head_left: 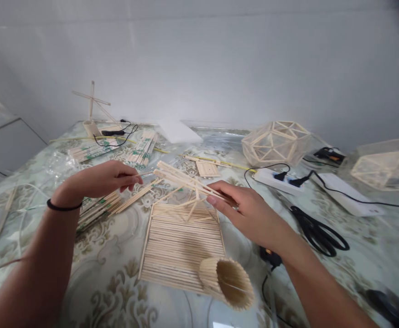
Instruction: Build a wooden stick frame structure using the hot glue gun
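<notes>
My right hand (230, 202) pinches a small bundle of pale wooden sticks (177, 175) that points up to the left. My left hand (126, 176) is closed at the fingertips, with what looks like one thin stick between them reaching toward the bundle. Below lies a flat panel of sticks laid side by side (182, 246), with a small stick frame (195, 202) over its far edge. On the panel's near right corner a round stick cup (235, 282) lies tipped, its opening facing me. Loose sticks (137, 196) spread beside my left hand.
Wrapped stick bundles (142, 148) and a stick cross stand (91, 100) are at the back left. To the right are a power strip (277, 181), black scissors (317, 230), a white box (348, 196) and two covered stick frames (276, 141). A small wooden square (208, 169) lies behind the panel.
</notes>
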### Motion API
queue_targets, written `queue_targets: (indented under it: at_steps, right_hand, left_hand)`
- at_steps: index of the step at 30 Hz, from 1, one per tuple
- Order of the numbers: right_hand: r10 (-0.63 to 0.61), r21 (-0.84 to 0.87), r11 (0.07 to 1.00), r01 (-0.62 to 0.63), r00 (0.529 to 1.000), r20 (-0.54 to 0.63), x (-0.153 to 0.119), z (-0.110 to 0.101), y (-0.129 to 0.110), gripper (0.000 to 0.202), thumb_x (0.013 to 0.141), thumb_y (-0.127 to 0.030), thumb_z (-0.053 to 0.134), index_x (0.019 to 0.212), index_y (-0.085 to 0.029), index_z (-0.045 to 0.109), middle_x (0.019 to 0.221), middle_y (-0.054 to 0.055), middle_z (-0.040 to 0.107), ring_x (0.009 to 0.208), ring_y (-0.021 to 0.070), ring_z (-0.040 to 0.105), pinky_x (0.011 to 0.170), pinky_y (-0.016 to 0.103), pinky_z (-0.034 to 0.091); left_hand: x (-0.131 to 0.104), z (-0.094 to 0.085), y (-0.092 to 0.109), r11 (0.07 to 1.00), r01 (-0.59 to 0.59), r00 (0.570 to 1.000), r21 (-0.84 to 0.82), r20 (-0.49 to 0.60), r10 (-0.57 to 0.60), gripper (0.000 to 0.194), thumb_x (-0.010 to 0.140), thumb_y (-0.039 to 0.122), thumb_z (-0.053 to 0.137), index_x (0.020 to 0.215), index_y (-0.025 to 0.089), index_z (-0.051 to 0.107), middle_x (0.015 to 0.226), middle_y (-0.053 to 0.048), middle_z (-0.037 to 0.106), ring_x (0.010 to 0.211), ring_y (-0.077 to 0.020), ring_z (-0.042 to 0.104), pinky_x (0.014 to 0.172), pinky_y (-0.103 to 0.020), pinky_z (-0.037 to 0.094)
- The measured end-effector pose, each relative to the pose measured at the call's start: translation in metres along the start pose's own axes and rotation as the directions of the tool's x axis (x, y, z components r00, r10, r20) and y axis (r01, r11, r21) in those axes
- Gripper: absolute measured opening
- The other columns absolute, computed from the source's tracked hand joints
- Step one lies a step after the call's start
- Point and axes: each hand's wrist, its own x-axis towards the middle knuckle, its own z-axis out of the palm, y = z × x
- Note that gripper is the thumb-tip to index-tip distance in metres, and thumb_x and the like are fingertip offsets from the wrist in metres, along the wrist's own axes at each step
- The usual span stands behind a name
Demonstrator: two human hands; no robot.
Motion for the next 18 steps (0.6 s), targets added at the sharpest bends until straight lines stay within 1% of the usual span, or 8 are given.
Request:
queue_targets:
  at_steps: [2, 4, 6, 8, 10, 13, 16, 18]
  right_hand:
    - [0.024, -0.003, 1.0, -0.024, 1.0, 0.001, 0.0, 0.0, 0.002, 0.032, 0.107, -0.051, 0.052, 0.11, -0.023, 0.068, 0.085, 0.001, 0.073, 0.073, 0.0182, 0.063, 0.066, 0.03, 0.043]
    - [0.048, -0.011, 0.999, -0.048, 0.999, -0.004, 0.0, -0.002, 0.002, 0.034, 0.104, -0.053, 0.054, 0.113, -0.024, 0.069, 0.08, 0.001, 0.072, 0.069, 0.0182, 0.061, 0.063, 0.03, 0.043]
    - [0.063, -0.026, 0.998, -0.064, 0.998, -0.027, 0.0, -0.003, 0.003, 0.033, 0.102, -0.053, 0.057, 0.111, -0.024, 0.07, 0.077, 0.0, 0.07, 0.067, 0.0182, 0.06, 0.063, 0.03, 0.045]
    - [0.071, -0.043, 0.996, -0.074, 0.996, -0.055, -0.002, -0.006, 0.004, 0.03, 0.1, -0.051, 0.059, 0.109, -0.025, 0.071, 0.078, -0.001, 0.071, 0.069, 0.0182, 0.062, 0.065, 0.03, 0.047]
    - [0.078, -0.049, 0.995, -0.081, 0.995, -0.069, -0.003, -0.008, 0.006, 0.028, 0.099, -0.05, 0.061, 0.109, -0.026, 0.071, 0.079, -0.001, 0.071, 0.071, 0.018, 0.063, 0.068, 0.029, 0.048]
    - [0.092, -0.026, 0.995, -0.093, 0.994, -0.067, -0.005, -0.011, 0.01, 0.027, 0.097, -0.05, 0.063, 0.108, -0.027, 0.072, 0.085, 0.0, 0.074, 0.076, 0.0179, 0.065, 0.071, 0.029, 0.05]
    - [0.113, -0.011, 0.993, -0.114, 0.992, -0.061, -0.006, -0.014, 0.014, 0.028, 0.096, -0.051, 0.064, 0.108, -0.027, 0.073, 0.09, 0.001, 0.076, 0.08, 0.0187, 0.066, 0.074, 0.029, 0.051]
    - [0.128, -0.027, 0.991, -0.13, 0.991, -0.048, -0.007, -0.017, 0.017, 0.029, 0.095, -0.052, 0.065, 0.108, -0.027, 0.073, 0.092, 0.001, 0.075, 0.081, 0.0192, 0.065, 0.074, 0.03, 0.05]
  left_hand:
    - [-0.002, -0.002, 0.0, 1.0, 0.03, 0.998, 0.002, -0.048, -0.03, 0.037, 0.099, 0.045, 0.057, 0.078, 0.019, 0.075, 0.067, -0.001, 0.07, 0.06, -0.0141, 0.061, 0.059, -0.022, 0.046]
    - [-0.003, -0.004, 0.002, 0.999, 0.044, 0.992, -0.007, -0.117, -0.045, 0.039, 0.1, 0.044, 0.054, 0.078, 0.019, 0.073, 0.064, -0.001, 0.067, 0.059, -0.0141, 0.061, 0.06, -0.023, 0.046]
    - [-0.004, -0.005, 0.006, 0.999, 0.037, 0.983, -0.016, -0.18, -0.039, 0.04, 0.101, 0.042, 0.051, 0.077, 0.019, 0.072, 0.063, 0.0, 0.065, 0.059, -0.0136, 0.06, 0.063, -0.024, 0.048]
    - [-0.004, -0.005, 0.008, 0.998, 0.03, 0.974, -0.05, -0.224, -0.04, 0.04, 0.102, 0.04, 0.049, 0.077, 0.018, 0.072, 0.064, -0.001, 0.066, 0.059, -0.0129, 0.06, 0.064, -0.025, 0.049]
    - [-0.003, -0.004, 0.01, 0.993, 0.026, 0.969, -0.117, -0.242, -0.054, 0.037, 0.101, 0.039, 0.05, 0.082, 0.018, 0.073, 0.07, -0.002, 0.071, 0.058, -0.0125, 0.06, 0.061, -0.025, 0.049]
    - [-0.001, -0.002, 0.011, 0.974, 0.02, 0.962, -0.226, -0.26, -0.08, 0.031, 0.1, 0.037, 0.051, 0.094, 0.016, 0.074, 0.078, -0.006, 0.077, 0.056, -0.0132, 0.063, 0.053, -0.025, 0.048]
    - [0.0, -0.001, 0.011, 0.95, 0.003, 0.945, -0.313, -0.311, -0.106, 0.028, 0.099, 0.035, 0.053, 0.106, 0.015, 0.07, 0.084, -0.009, 0.08, 0.055, -0.0149, 0.066, 0.048, -0.025, 0.047]
    - [0.001, 0.0, 0.011, 0.937, -0.008, 0.934, -0.349, -0.338, -0.119, 0.027, 0.099, 0.036, 0.054, 0.109, 0.015, 0.067, 0.085, -0.01, 0.081, 0.055, -0.016, 0.067, 0.045, -0.024, 0.045]
